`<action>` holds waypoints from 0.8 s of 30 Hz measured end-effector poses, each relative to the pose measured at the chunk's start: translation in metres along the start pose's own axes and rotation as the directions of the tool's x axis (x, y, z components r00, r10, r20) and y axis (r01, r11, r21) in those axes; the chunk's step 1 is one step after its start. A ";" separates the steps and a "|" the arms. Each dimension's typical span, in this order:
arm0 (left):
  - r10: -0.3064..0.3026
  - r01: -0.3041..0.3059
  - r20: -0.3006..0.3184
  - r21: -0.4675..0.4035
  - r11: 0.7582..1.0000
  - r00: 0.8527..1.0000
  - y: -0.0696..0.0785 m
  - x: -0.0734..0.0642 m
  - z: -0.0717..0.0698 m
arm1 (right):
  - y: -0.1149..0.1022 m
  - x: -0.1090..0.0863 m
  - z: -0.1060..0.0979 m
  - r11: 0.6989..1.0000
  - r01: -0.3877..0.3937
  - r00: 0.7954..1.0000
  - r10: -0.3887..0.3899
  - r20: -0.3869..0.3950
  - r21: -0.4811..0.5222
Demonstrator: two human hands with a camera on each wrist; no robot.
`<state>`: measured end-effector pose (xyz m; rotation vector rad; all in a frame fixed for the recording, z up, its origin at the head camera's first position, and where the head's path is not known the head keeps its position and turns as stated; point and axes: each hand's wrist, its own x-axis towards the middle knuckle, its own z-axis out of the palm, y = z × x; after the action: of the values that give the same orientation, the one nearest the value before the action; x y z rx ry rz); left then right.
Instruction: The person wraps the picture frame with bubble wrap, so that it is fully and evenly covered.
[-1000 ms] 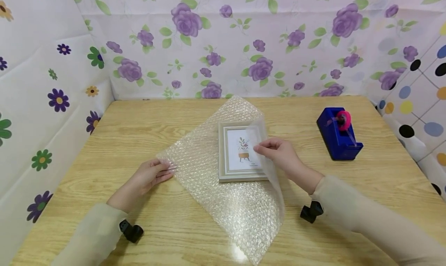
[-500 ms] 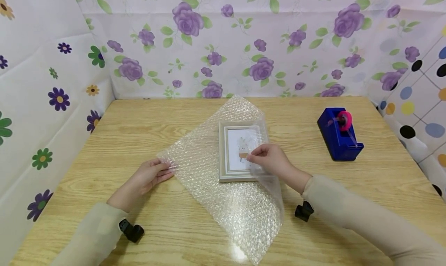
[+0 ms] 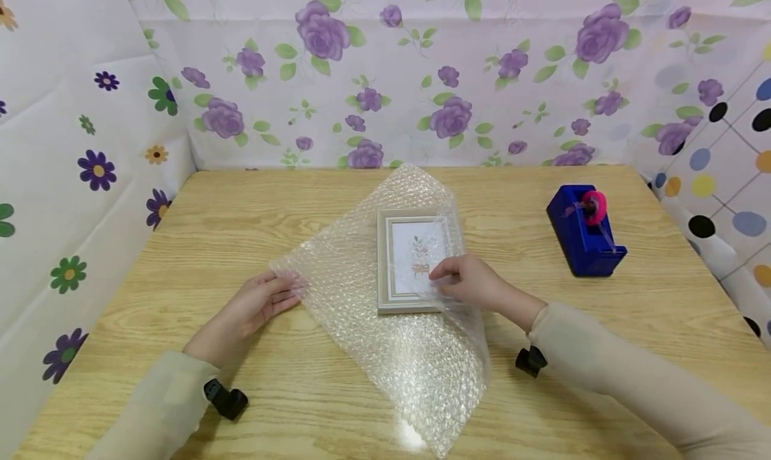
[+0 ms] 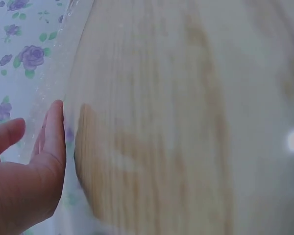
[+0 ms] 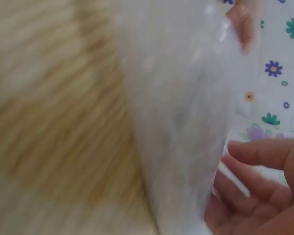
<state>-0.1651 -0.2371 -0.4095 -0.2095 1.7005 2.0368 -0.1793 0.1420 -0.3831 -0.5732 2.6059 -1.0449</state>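
A sheet of bubble wrap (image 3: 343,286) lies diagonally on the wooden table. On it rests a picture frame (image 3: 383,262) with a silvery-beige border and a potted-plant print. The wrap's right corner is folded over the frame's right side, and the print shows faded through it. My right hand (image 3: 472,282) pinches this flap between thumb and fingertips over the print; the right wrist view shows the fingertips (image 5: 230,152) at the wrap's edge. My left hand (image 3: 259,302) rests at the wrap's left corner, its fingers (image 4: 54,132) straight and the thumb apart from them.
A blue tape dispenser (image 3: 584,236) with a pink-cored roll stands at the right of the table (image 3: 241,212). Flowered sheets (image 3: 385,71) hang behind and to the left, with a dotted one (image 3: 723,199) on the right.
My right hand has moved left and slightly down, drawing the flap further across the picture frame. My left hand has stayed at the left corner.
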 end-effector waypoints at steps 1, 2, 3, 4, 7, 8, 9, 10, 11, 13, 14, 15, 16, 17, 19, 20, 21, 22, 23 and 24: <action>0.003 -0.003 0.007 -0.001 1.000 1.000 0.000 0.000 0.001 | 0.002 0.000 -0.001 0.998 0.041 0.999 -0.040 0.017 -0.049; 0.008 -0.008 0.015 0.000 1.000 1.000 0.000 0.000 0.001 | 0.003 -0.001 -0.002 0.992 0.087 0.996 -0.084 0.036 -0.094; 0.012 -0.012 0.027 0.003 1.000 1.000 -0.001 0.000 0.003 | 0.005 -0.001 -0.004 0.981 0.134 0.990 -0.128 0.054 -0.140; 0.014 -0.014 0.030 0.004 1.000 0.999 -0.001 0.000 0.004 | 0.006 -0.002 -0.005 0.967 0.180 0.983 -0.169 0.075 -0.181; 0.015 -0.016 0.044 0.009 1.000 0.999 -0.003 0.001 0.008 | 0.012 -0.002 -0.007 0.910 0.317 0.948 -0.291 0.131 -0.266; 0.017 -0.017 0.052 0.009 1.000 0.999 -0.003 0.001 0.010 | 0.014 -0.003 -0.008 0.885 0.356 0.934 -0.328 0.143 -0.299; 0.019 -0.020 0.060 0.011 1.000 0.998 -0.004 0.001 0.011 | 0.016 -0.004 -0.008 0.860 0.390 0.921 -0.360 0.150 -0.330; 0.024 -0.024 0.067 0.009 1.000 0.998 -0.004 0.001 0.012 | 0.018 -0.005 -0.008 0.834 0.423 0.906 -0.393 0.156 -0.354; 0.030 -0.030 0.080 0.010 0.999 0.996 -0.004 0.001 0.013 | 0.020 -0.006 -0.008 0.812 0.448 0.893 -0.421 0.157 -0.373; 0.046 -0.047 0.103 0.011 0.999 0.994 -0.005 0.001 0.015 | 0.024 -0.007 -0.007 0.767 0.492 0.866 -0.478 0.145 -0.412; 0.056 -0.058 0.114 0.013 0.998 0.992 -0.005 0.001 0.016 | 0.025 -0.007 -0.006 0.742 0.513 0.849 -0.511 0.132 -0.431; 0.065 -0.067 0.124 0.017 0.998 0.990 -0.005 0.001 0.017 | 0.027 -0.007 -0.006 0.722 0.531 0.832 -0.542 0.115 -0.444; 0.073 -0.076 0.132 0.019 0.997 0.989 -0.005 0.000 0.018 | 0.029 -0.007 -0.006 0.705 0.545 0.816 -0.570 0.096 -0.454; 0.080 -0.084 0.140 0.024 0.996 0.987 -0.006 0.000 0.019 | 0.030 -0.008 -0.006 0.684 0.556 0.799 -0.597 0.076 -0.472; 0.096 -0.103 0.152 0.036 0.994 0.984 -0.006 -0.001 0.021 | 0.033 -0.007 -0.006 0.660 0.565 0.778 -0.627 0.052 -0.495; 0.104 -0.111 0.155 0.041 0.993 0.982 -0.006 -0.001 0.021 | 0.034 -0.008 -0.006 0.654 0.569 0.771 -0.636 0.046 -0.498; 0.111 -0.119 0.156 0.043 0.992 0.981 -0.006 -0.002 0.022 | 0.035 -0.008 -0.006 0.654 0.571 0.769 -0.637 0.045 -0.497; 0.120 -0.130 0.154 0.050 0.990 0.981 -0.006 -0.002 0.022 | 0.036 -0.008 -0.006 0.653 0.570 0.770 -0.636 0.049 -0.499; 0.131 -0.141 0.154 0.059 0.988 0.979 -0.006 -0.003 0.023 | 0.037 -0.008 -0.006 0.649 0.569 0.772 -0.633 0.056 -0.505; 0.141 -0.153 0.154 0.066 0.986 0.978 -0.006 -0.003 0.023 | 0.037 -0.008 -0.007 0.654 0.565 0.780 -0.622 0.067 -0.503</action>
<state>-0.1554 -0.2151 -0.4080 0.0952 1.7424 2.0293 -0.1846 0.1743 -0.4040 -1.6378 2.8553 -0.5096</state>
